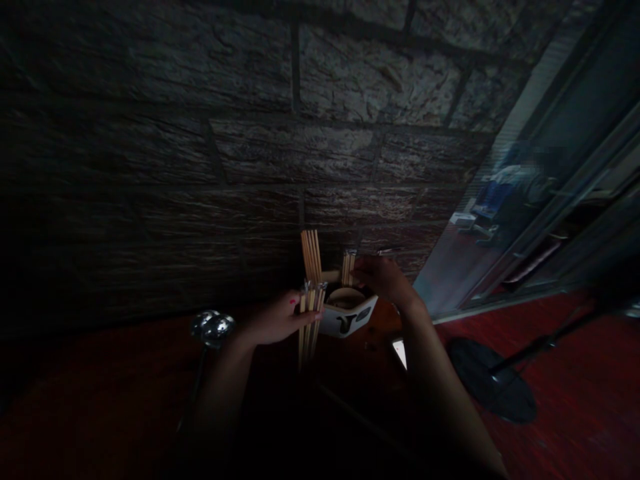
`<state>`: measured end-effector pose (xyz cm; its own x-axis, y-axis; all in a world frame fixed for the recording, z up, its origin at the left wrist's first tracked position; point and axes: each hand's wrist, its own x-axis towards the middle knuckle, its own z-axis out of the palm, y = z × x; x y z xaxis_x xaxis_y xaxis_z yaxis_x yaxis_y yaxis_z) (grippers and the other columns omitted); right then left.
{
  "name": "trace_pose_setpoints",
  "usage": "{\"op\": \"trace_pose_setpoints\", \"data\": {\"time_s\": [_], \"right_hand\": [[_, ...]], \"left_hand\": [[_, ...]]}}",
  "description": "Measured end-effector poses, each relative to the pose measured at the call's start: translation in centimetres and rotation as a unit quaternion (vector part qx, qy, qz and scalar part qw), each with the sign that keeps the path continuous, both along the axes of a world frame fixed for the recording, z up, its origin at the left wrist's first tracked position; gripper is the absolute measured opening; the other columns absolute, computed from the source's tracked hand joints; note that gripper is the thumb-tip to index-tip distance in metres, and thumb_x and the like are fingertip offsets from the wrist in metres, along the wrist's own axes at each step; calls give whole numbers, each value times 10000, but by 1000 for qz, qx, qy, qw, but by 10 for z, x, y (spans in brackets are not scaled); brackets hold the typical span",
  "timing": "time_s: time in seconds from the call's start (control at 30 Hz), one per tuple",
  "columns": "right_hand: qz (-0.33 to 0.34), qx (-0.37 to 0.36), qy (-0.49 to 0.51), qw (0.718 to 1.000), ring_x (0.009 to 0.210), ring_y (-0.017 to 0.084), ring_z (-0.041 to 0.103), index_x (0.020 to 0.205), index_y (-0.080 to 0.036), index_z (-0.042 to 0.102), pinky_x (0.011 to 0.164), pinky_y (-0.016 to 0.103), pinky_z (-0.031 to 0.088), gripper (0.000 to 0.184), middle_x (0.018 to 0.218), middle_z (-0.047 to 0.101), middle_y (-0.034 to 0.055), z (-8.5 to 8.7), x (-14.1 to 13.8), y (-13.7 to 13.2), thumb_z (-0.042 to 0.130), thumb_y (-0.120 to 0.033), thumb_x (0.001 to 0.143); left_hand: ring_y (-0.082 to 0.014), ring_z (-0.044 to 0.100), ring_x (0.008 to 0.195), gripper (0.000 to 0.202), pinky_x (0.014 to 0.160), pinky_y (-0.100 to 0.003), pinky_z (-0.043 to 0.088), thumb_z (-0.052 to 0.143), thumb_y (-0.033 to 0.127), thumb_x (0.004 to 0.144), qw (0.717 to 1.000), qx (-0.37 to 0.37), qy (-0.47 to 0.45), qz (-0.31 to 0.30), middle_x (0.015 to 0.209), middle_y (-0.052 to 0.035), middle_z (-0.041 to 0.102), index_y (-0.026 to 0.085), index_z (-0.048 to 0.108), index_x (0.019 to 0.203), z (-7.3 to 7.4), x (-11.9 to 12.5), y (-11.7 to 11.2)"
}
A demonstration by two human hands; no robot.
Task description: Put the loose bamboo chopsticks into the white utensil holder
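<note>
My left hand [277, 320] is closed around a bundle of wooden chopsticks [310, 313] held upright, their tips pointing up and their lower ends in shadow. My right hand [383, 277] is pinched on a few more chopsticks [349, 267] just above a white container [350, 317] with a dark mark on its side. Another group of wooden chopsticks [311, 255] stands upright behind the container, close to my left hand's bundle. The scene is very dim.
A dark stone-block wall [250, 133] fills the background. Shiny metal ladles [213, 327] lie left of my left hand. A round black stand base [493, 387] with a pole rests on the red floor at right, before a glass door [525, 220].
</note>
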<state>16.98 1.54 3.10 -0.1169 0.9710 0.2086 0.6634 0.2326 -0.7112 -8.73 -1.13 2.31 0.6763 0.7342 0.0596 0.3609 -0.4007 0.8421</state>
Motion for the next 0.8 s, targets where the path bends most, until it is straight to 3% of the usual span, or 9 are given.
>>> {"op": "trace_pose_setpoints", "data": {"time_s": [0.37, 0.5, 0.8], "right_hand": [[0, 30, -28, 999, 664, 152, 670, 820, -184, 684, 599, 214, 467, 88, 724, 725, 22, 3, 3, -3, 640, -243, 771], [33, 16, 37, 999, 647, 136, 674, 946, -193, 676, 614, 222, 489, 188, 840, 742, 30, -1, 1, 0, 660, -250, 768], [95, -7, 131, 987, 720, 138, 660, 1018, -168, 661, 663, 237, 510, 334, 894, 727, 50, -10, 0, 7, 705, -336, 733]], "left_hand": [[-208, 637, 987, 218, 910, -355, 479, 580, 336, 865, 1000, -1, -10, -4, 1045, -60, 710, 177, 661, 991, -3, 1, 1], [-208, 641, 982, 209, 907, -343, 476, 577, 316, 864, 1000, -3, 1, -2, 1031, -54, 712, 175, 660, 994, 0, 1, 0], [-207, 643, 1004, 221, 926, -342, 471, 582, 299, 861, 1000, -8, -8, -3, 1073, -62, 712, 175, 667, 1022, 0, 3, -1]]}}
